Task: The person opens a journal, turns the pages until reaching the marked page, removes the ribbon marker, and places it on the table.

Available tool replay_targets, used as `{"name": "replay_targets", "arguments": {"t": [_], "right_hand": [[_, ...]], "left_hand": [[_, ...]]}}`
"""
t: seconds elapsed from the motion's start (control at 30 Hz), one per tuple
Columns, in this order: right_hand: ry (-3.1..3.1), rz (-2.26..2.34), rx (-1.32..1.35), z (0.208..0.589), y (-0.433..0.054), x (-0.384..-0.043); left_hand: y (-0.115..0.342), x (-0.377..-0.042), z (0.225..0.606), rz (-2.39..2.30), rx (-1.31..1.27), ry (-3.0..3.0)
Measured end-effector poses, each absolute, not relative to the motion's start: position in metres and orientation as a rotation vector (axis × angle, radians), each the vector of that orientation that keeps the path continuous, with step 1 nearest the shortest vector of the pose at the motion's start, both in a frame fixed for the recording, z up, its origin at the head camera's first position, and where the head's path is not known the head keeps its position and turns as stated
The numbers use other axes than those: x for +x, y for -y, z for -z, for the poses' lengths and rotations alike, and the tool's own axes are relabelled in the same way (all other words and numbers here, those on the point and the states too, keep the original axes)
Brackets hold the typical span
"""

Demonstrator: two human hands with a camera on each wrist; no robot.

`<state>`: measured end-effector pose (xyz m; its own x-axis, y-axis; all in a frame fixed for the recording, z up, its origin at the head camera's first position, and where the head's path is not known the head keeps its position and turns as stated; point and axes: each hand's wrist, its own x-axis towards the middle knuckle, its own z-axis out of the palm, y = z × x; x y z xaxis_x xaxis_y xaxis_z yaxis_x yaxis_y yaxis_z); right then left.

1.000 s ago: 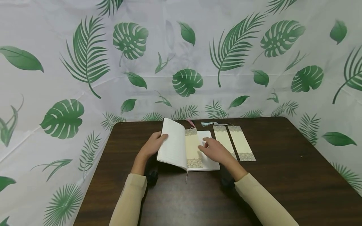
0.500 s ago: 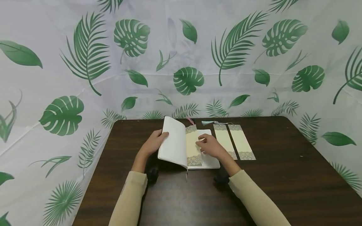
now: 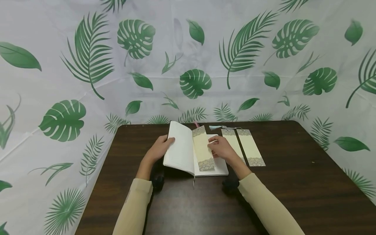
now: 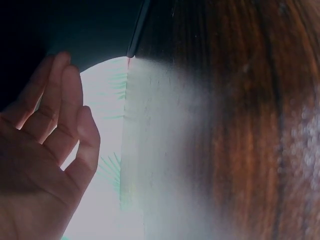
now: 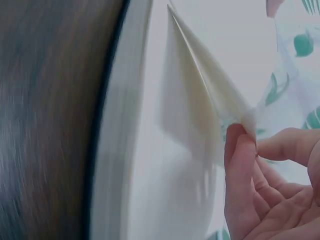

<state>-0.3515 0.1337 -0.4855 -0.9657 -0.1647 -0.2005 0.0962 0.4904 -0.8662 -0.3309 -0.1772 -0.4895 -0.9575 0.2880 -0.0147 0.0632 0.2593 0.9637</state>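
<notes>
An open notebook (image 3: 178, 148) lies on the table, its left pages raised at a slant. My left hand (image 3: 158, 149) holds that raised side, with the thumb over the page edge and the fingers behind it. On the right page is a cream bookmark (image 3: 202, 147) with patterned ends and a pink tassel (image 3: 196, 124). My right hand (image 3: 221, 150) grips its right edge; in the right wrist view, thumb and fingertips pinch the bookmark (image 5: 220, 85), which bends up from the page. Seen from the left wrist, the left fingers (image 4: 70, 95) are long and slightly bent.
Two more cream bookmarks, a nearer one (image 3: 233, 143) and an outer one (image 3: 251, 147), lie side by side right of the notebook. A light blue tassel (image 3: 215, 127) stretches above them. A leaf-printed cloth (image 3: 164, 58) hangs behind the dark wooden table (image 3: 293, 182).
My right hand has closed on the bookmark's right edge, and the bookmark has tilted, its lower end swinging right. The left hand and the notebook stay about where they were.
</notes>
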Motion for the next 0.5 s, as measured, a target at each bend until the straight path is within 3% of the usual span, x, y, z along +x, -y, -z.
{"name": "replay_targets", "arguments": {"t": [0.5], "right_hand": [[-2.640,1.377,0.016,0.469,-0.244,-0.368]], "left_hand": [[0.176,-0.328,0.486,-1.777,0.312,-2.334]]}}
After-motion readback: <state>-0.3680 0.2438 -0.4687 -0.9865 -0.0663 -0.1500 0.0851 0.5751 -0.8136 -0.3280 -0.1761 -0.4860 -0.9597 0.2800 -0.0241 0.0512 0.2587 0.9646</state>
